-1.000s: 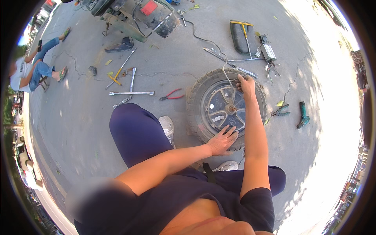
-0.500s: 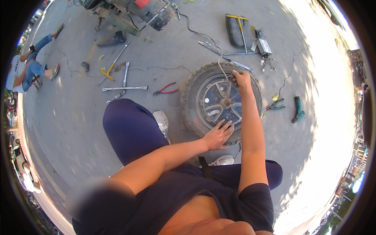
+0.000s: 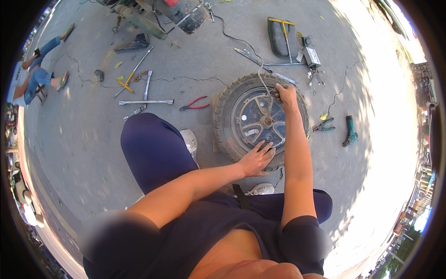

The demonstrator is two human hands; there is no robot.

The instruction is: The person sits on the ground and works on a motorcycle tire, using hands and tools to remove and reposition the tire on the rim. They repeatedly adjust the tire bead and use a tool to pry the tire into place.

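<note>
A wheel with a black hub and a knobbly tyre [image 3: 224, 122] lies flat on the ground in front of me. From its axle [image 3: 268, 121] a grey cable [image 3: 255, 51] runs up over the tyre and away to the far side. My left hand [image 3: 257, 161] rests with fingers spread on the near edge of hub and tyre. At the far right of the hub, my right hand [image 3: 286, 96] is closed at the rim, beside the cable. What its fingers grip is mostly hidden; a dark bit shows at the fingertips.
Left of the wheel lie red-handled pliers [image 3: 193, 103], a cross-shaped set of wrenches [image 3: 146, 102] and a yellow T-handle wrench [image 3: 134, 72]. Green-handled pliers [image 3: 324, 124] and a green power drill [image 3: 350, 132] lie right. A metal box [image 3: 311, 57] sits beyond. Someone sits [image 3: 35, 81] far left.
The view has shifted slightly, moving the surroundings a little in the picture. Both hands keep their places on the wheel.
</note>
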